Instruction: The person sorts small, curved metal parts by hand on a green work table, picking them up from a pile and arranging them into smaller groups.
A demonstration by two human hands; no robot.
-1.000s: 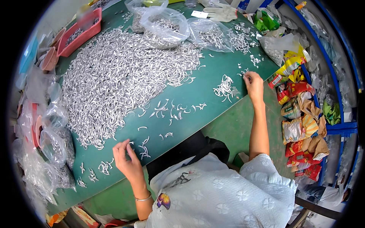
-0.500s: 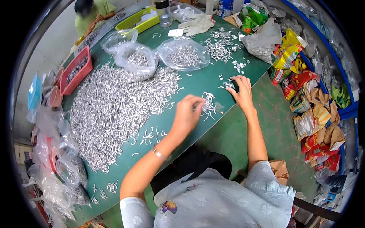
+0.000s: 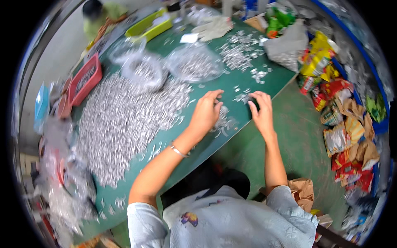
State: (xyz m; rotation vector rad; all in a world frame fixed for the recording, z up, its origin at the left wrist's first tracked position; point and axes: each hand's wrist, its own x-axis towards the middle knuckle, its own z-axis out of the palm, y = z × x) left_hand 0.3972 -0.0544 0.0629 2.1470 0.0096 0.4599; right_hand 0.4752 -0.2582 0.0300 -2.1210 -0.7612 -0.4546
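Note:
My left hand [image 3: 206,112] hovers by a small heap of curved silvery metal pieces [image 3: 223,122] near the table edge. Its fingers are curved, thumb apart from them, and nothing shows between them. My right hand [image 3: 262,109] is at the table's right edge, fingers bent and thumb spread away. Its fingertips are beside a little group of small metal parts [image 3: 242,97], some perhaps touched; blur hides the contact. Left of my left hand spreads a large pile of similar curved pieces [image 3: 124,124].
Clear bags of metal parts [image 3: 196,64] lie on the green table, with loose parts [image 3: 237,51] beyond. A red basket [image 3: 87,80], a yellow-green tray [image 3: 149,28] and a white glove [image 3: 213,28] stand farther off. Another person [image 3: 103,20] sits far left. Colourful packages [image 3: 331,95] line the right.
My left hand has moved slightly up and left, its pinched fingers now spread. My right hand has shifted slightly down. The whole view is more blurred and has shifted a little.

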